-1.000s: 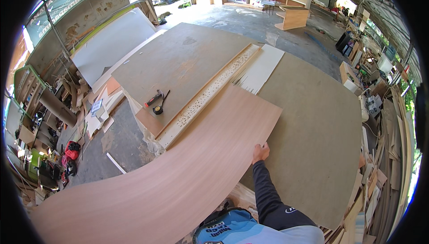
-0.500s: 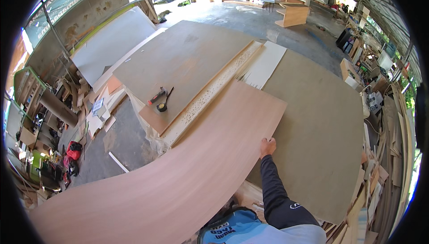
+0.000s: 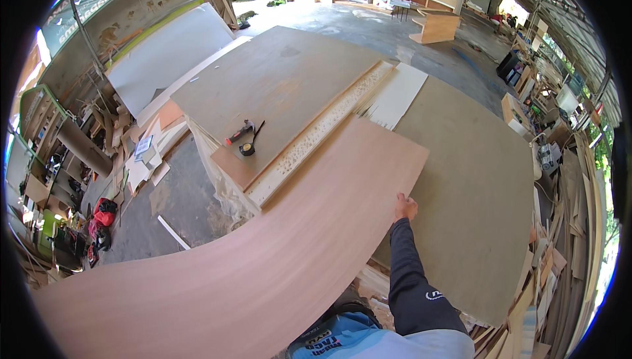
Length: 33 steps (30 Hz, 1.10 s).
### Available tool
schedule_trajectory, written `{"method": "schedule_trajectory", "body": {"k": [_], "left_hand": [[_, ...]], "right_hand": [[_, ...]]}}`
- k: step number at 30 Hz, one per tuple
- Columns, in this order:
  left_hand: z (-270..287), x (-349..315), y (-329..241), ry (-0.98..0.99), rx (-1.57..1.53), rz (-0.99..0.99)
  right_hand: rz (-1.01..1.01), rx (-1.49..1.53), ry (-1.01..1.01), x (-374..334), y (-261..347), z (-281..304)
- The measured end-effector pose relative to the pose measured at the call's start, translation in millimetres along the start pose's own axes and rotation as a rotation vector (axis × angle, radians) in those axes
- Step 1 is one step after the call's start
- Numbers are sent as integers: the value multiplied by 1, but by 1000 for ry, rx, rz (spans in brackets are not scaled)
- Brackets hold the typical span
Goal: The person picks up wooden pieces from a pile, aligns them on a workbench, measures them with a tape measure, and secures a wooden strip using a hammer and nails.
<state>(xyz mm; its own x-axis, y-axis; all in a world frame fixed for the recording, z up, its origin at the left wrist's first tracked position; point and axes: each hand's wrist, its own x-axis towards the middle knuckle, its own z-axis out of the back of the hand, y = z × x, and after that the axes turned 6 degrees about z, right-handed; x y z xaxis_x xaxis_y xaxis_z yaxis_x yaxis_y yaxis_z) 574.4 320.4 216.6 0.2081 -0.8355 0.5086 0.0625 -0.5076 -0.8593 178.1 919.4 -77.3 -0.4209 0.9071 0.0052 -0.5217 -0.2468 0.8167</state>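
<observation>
A long, thin plywood sheet (image 3: 263, 240) with a pinkish-brown face stretches from the lower left to the middle of the worktop, bending down at its left part. My right hand (image 3: 405, 207) is closed on its right edge, not far from the far right corner. The fingertips are partly hidden at the edge. My left hand is out of sight. Beyond the sheet lies a long narrow board (image 3: 322, 132) with a speckled pale strip along it. A white panel (image 3: 398, 92) lies beside that board's far end.
The broad greyish-brown worktop (image 3: 474, 181) spreads under the sheet. On its left part rest a tape measure (image 3: 247, 149) and a red-handled tool (image 3: 238, 134). Wood offcuts (image 3: 148, 158) lie on the floor at left; more timber (image 3: 573, 201) stands along the right.
The whole view has shifted slightly. My right hand has moved a little along the sheet's edge toward the far corner, its grip turned somewhat; the sheet looks almost unchanged on the worktop.
</observation>
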Motion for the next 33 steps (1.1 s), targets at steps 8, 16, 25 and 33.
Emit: {"method": "schedule_trajectory", "body": {"k": [8,16,25,33], "left_hand": [[8,-10,10,-22,4,74],[-6,-33,10,-19,16,120],[-10,-46,13,-25,33,149],[-9,-55,16,-46,11,155]], "right_hand": [[69,197,-42,0,-14,-13],[-58,592,32,14,-30,-25],[7,-267,192,12,6,10],[703,-479,288,79,63,-17]]}}
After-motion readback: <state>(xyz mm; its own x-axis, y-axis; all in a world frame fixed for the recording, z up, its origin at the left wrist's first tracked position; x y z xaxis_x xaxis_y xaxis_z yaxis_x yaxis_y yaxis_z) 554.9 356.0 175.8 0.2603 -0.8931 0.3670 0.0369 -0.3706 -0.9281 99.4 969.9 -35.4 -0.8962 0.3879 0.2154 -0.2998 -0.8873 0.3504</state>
